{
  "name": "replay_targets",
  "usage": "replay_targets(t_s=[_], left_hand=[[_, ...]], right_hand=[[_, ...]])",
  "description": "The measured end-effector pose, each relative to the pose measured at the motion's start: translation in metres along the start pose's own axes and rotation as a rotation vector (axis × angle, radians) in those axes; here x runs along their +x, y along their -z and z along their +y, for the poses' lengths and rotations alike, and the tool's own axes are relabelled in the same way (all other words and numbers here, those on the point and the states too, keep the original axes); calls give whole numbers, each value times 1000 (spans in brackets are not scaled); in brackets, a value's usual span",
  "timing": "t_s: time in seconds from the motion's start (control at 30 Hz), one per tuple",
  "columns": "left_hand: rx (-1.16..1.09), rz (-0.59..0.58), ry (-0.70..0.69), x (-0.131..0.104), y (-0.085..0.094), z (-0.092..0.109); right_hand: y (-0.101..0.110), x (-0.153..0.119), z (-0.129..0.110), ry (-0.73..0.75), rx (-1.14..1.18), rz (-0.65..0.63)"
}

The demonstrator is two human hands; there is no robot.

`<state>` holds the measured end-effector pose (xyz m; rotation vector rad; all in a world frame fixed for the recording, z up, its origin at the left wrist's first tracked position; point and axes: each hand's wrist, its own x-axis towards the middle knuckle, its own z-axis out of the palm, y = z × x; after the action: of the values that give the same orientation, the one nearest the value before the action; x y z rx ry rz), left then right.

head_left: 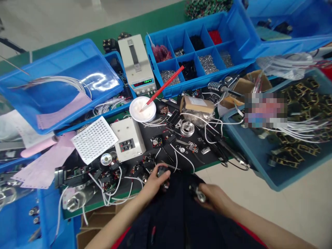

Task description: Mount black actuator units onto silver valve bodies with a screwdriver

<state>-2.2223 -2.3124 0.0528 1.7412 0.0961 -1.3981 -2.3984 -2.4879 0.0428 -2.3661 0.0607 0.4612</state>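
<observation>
Gripping dark parts (162, 171) (192, 190), both hands (155, 180) (212, 197) angle inward

The left fingers (164, 177) partly cover a dark piece (162, 170), and the right fingers (206, 189) hide part of a dark and silvery piece (201, 196); both are too blurred to identify. A pixelated patch (266, 110) masks some contents of the teal bin (249, 147). The top edge crops a green heap (209, 8); the right edge cuts off an upper blue bin (259, 50).

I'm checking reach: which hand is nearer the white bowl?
Left. In view, the left hand is below and slightly right of the white bowl; the right hand is lower, farther right.
</observation>
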Motion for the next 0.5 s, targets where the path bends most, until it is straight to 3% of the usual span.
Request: replay_targets(t_s=[0.1,0.2,0.27,0.37,0.5], left_hand=[[235,42,-141,32,-5,9],[384,144,-216,64,-11,13],[497,202,-288,74,-13,11],[654,268,-388,65,-8,5],[881,354,-443,32,17,-9]], right_hand=[[3,40,7,-223,4,-24],[-5,82,12,-365,-66,0],[-12,96,14,-425,-98,17],[-21,96,17,-463,-100,55],[-34,80,27,-453,-26,150]])
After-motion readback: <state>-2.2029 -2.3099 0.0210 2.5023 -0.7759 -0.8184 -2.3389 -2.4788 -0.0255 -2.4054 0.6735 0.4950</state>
